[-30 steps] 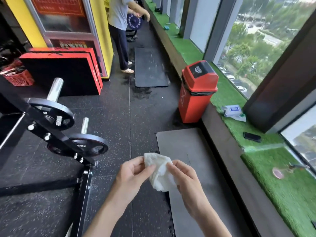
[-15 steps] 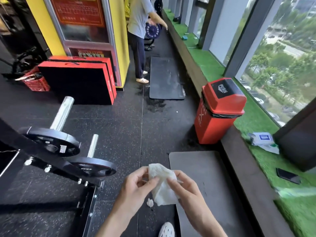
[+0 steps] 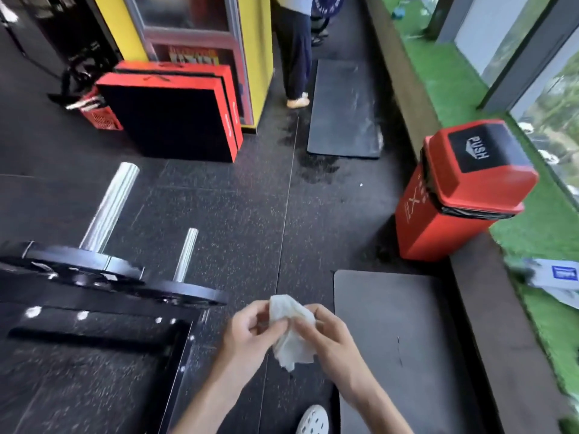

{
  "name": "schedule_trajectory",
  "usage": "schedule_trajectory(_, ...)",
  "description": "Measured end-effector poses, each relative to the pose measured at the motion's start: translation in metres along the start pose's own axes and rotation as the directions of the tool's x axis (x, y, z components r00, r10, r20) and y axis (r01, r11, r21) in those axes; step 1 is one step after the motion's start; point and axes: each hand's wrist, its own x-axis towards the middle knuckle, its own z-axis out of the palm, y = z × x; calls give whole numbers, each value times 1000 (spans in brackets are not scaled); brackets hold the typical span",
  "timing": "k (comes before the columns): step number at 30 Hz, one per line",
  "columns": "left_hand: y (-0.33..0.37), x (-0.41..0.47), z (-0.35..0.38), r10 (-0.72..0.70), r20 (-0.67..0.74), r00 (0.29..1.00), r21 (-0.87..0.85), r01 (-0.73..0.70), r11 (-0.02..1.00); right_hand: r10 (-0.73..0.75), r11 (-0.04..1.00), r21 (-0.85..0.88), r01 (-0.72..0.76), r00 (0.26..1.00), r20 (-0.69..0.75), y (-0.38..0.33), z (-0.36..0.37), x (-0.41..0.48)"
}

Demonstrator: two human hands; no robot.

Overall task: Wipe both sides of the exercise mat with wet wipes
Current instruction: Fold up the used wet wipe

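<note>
Hands: our left hand (image 3: pixel 250 333) and right hand (image 3: pixel 329 339) both pinch the wet wipe (image 3: pixel 293 333).
Risk: bunched up, we could miss exercise mat (image 3: pixel 391 324) patches.

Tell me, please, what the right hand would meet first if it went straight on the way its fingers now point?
The right hand points toward the left hand, so it would first press into the wet wipe both hands pinch, then probably the left hand's fingers close behind.
</note>
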Motion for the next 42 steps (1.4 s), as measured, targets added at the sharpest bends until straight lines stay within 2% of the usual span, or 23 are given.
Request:
schedule_trajectory(6,-37,73,-10,-18,43,999,12,17,1000,63,997,-44,-65,997,-42,27,0,64)
schedule_trajectory(14,-144,179,-22,-141,154,978,27,139,990,225,972,-26,-232,962,-157,136,5,162)
schedule_trajectory(20,-285,253,-6,-237,151,960,16,237,971,336,939,-16,-344,924,-182,283,-12,229)
schedule_trajectory(25,-452,312,22,-317,156,935,55,313,948,410,892,-109,-438,887,-212,447,-36,283)
schedule_trajectory(29,-579,353,47,-382,170,908,113,368,923,485,847,-101,-522,836,-256,576,-53,313)
schedule_trajectory(33,-687,370,71,-469,110,876,218,439,872,570,764,-150,-628,765,-300,694,-61,332)
schedule_trajectory(36,-740,372,80,-532,96,841,289,488,824,600,672,-239,-701,705,-379,760,-64,340)
schedule_trajectory(39,-764,375,92,-582,125,803,321,523,790,588,579,-328,-746,661,-467,782,-66,347)
schedule_trajectory(40,-766,377,96,-595,128,793,319,535,782,577,566,-343,-749,658,-484,782,-67,349)
schedule_trajectory(42,-765,383,106,-615,128,778,282,566,774,564,618,-290,-730,670,-483,782,-72,352)
